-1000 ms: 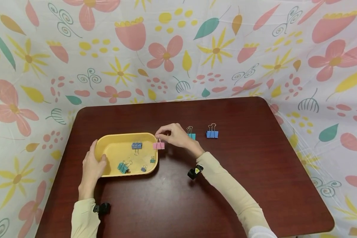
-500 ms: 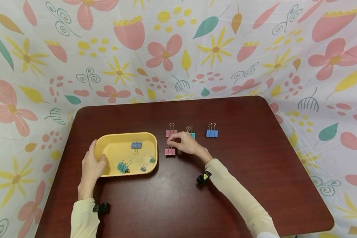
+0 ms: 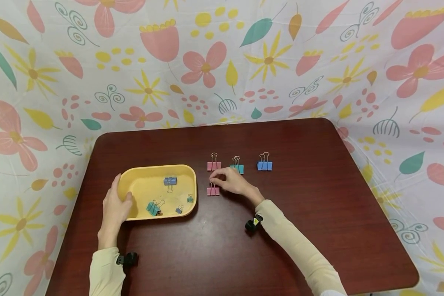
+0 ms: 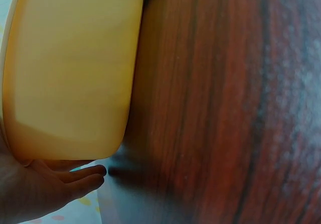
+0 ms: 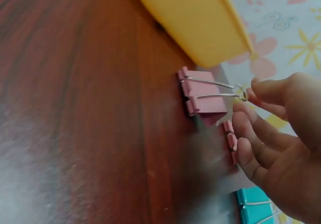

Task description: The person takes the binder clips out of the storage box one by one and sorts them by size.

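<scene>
My right hand [image 3: 230,181] pinches the wire handles of a pink binder clip [image 3: 213,191] between thumb and fingers, just right of a yellow plastic tray [image 3: 142,185]. In the right wrist view the clip [image 5: 203,93] has its pink body close over the table, with its silver handles running to the fingertips. My left hand [image 3: 114,205] grips the tray's left end, thumb inside the rim and fingers outside. The left wrist view has those fingers [image 4: 85,181] under the tray's end wall. Inside the tray lie a blue clip [image 3: 170,181], a teal clip [image 3: 153,208] and smaller ones.
Behind the right hand, a second pink clip [image 3: 214,166], a teal clip [image 3: 238,169] and a blue clip [image 3: 264,165] stand in a row, handles up. The dark red wooden table [image 3: 318,205] has rounded corners. A flowered cloth [image 3: 244,82] hangs behind it.
My right hand has carried the pink clip from over the tray's right rim to the table side, in front of the other pink clip, then slightly lower. The left hand stays on the tray.
</scene>
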The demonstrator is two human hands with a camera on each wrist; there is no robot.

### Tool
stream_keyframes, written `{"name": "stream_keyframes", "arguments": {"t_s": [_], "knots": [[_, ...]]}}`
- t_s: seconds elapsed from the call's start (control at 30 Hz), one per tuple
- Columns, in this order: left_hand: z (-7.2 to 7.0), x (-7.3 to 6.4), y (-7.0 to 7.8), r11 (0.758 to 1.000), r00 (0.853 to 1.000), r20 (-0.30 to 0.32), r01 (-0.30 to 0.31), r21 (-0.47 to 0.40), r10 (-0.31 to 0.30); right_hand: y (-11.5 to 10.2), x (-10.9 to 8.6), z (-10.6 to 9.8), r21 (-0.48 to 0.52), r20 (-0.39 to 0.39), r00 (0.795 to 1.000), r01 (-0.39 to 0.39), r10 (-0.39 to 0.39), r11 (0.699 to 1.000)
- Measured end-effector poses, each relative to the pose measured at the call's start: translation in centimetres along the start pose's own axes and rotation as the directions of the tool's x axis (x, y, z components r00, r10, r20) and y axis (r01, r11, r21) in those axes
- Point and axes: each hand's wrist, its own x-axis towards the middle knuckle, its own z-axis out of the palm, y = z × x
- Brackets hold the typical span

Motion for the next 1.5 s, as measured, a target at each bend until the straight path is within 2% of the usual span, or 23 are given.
{"name": "stream_keyframes", "arguments": {"t_s": [0.1, 0.3, 0.47, 0.67, 0.8, 1.0, 1.27, 1.37, 1.5], "knots": [[0.0, 0.1, 0.1, 1.000, 1.000, -0.001, -0.001, -0.003, 0.001, -0.1, 0.3, 0.0, 0.015, -0.044, 0.999, 0.008, -0.008, 1.000], [0.0, 0.0, 0.1, 1.000, 1.000, 0.003, 0.005, -0.005, -0.005, -1.8, 1.7, -0.3, 0.025, -0.121, 0.989, 0.083, -0.079, 0.996], [0.1, -0.1, 0.0, 1.000, 1.000, 0.004, 0.009, -0.008, -0.009, -3.7, 3.3, 0.4, 0.027, -0.101, 0.986, 0.135, -0.131, 0.991], [0.1, -0.2, -0.1, 1.000, 1.000, 0.005, 0.013, -0.013, -0.013, -6.0, 5.4, 2.1, 0.065, -0.069, 0.981, 0.189, -0.184, 0.980], [0.2, -0.2, -0.2, 1.000, 1.000, 0.000, 0.002, -0.010, -0.002, -7.5, 6.5, 3.7, 0.078, -0.021, 0.978, 0.208, -0.207, 0.975], [0.2, 0.0, -0.2, 1.000, 1.000, -0.012, -0.003, 0.000, 0.003, -9.9, 7.6, 6.1, 0.071, 0.100, 0.964, 0.240, -0.246, 0.968], [0.3, 0.0, -0.2, 1.000, 1.000, -0.017, -0.008, 0.013, 0.008, -11.6, 8.8, 9.1, 0.001, 0.223, 0.952, 0.215, -0.210, 0.977], [0.4, 0.0, -0.3, 1.000, 1.000, -0.022, -0.012, 0.017, 0.012, -12.0, 9.0, 10.1, -0.040, 0.274, 0.944, 0.204, -0.186, 0.978], [0.4, 0.1, -0.3, 1.000, 0.999, -0.029, -0.015, 0.015, 0.015, -12.1, 9.0, 11.2, -0.046, 0.311, 0.930, 0.220, -0.195, 0.974]]}}
